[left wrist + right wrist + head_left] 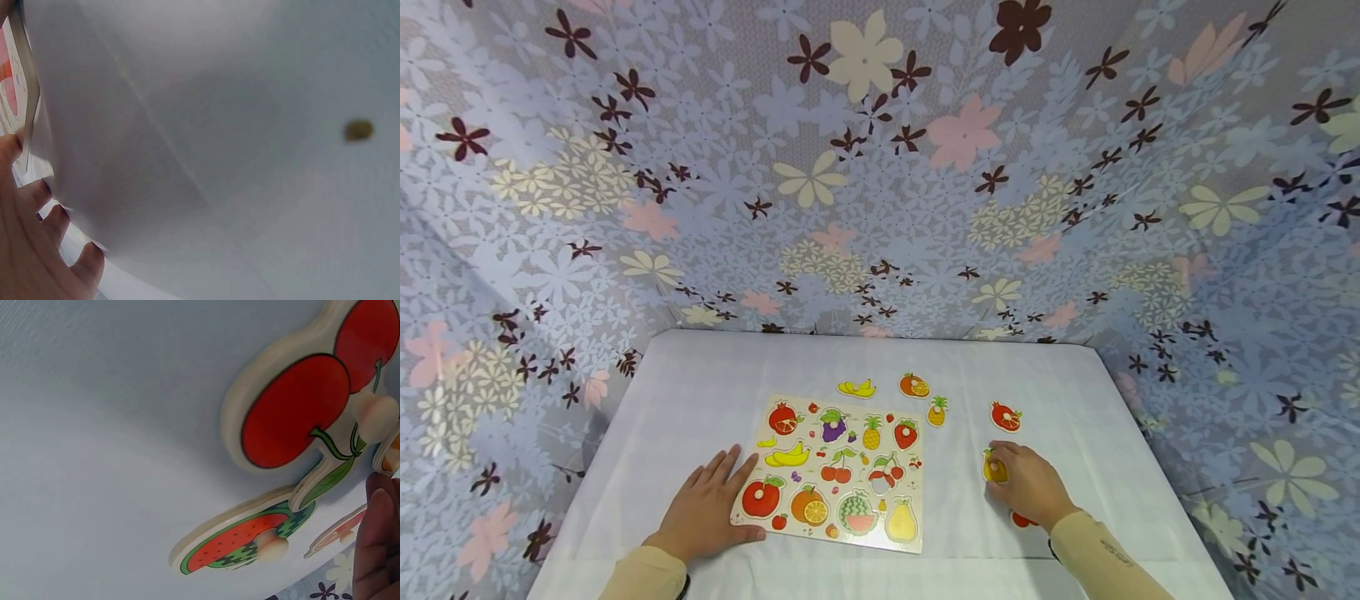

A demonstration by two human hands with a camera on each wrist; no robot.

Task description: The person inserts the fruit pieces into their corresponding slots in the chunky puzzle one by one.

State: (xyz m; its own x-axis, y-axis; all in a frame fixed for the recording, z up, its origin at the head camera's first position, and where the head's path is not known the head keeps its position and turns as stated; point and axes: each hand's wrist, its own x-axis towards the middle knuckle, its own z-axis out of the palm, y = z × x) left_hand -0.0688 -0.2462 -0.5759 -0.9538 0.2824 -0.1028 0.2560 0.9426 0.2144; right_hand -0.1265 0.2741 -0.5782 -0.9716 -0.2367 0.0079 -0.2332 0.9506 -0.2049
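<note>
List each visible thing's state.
Pale rectangular fruit-printed board: lying flat
Left hand: spread, touching board
Right hand: holding yellow fruit piece
Yellow banana piece: loose
Round orange piece: loose
Yellow pineapple piece: loose
Red pomegranate piece: loose
Red wooden cherry piece: loose
Striped watermelon piece: loose

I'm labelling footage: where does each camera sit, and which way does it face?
Head: worn on the head, facing forward and down at the fruit puzzle board; left hand, right hand and sleeves show.
Left wrist: on that wrist, looking across the white tablecloth; left fingers show.
Right wrist: on that wrist, facing cherry piece and watermelon piece; right fingers show.
Shared: head and left wrist show the board.
</note>
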